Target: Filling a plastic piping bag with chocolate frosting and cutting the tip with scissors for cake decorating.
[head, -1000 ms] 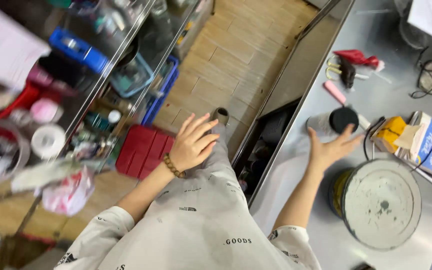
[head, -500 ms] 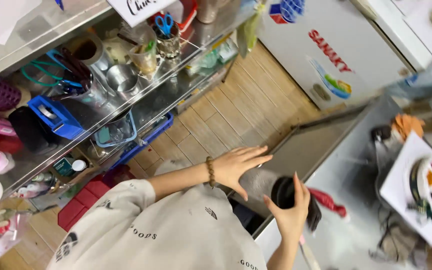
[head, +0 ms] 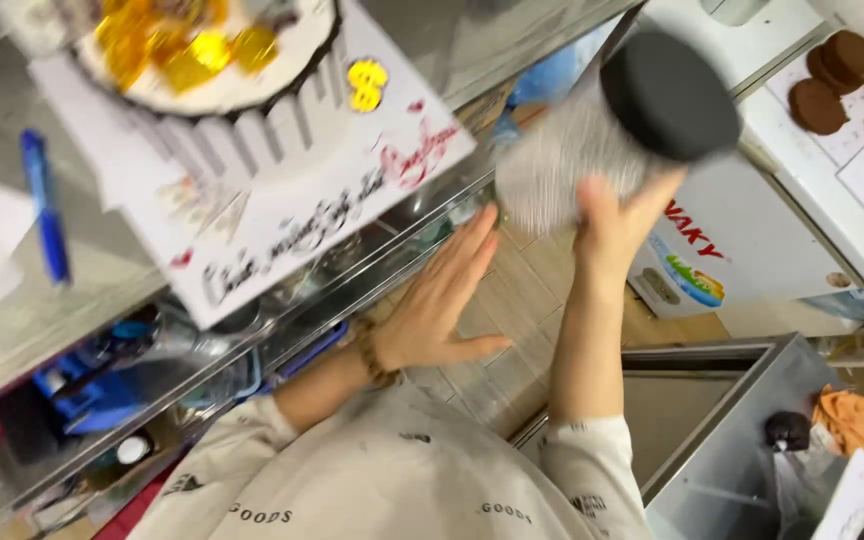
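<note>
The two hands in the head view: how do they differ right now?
The right hand is raised and grips a blurred, pale cylindrical jar with a black round lid; the left hand holds nothing. The right hand's fingers curl around the jar, while the left hand's are spread flat and open. Only the left wrist wears a beaded bracelet. Both are bare, reaching out from pale sleeves.

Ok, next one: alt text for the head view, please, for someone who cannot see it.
Seen from above, a person's right hand lifts a blurred clear jar with a black lid, while the left hand is spread open and empty beside it. A decorated cake on a white board sits on a steel shelf at the left.
</note>
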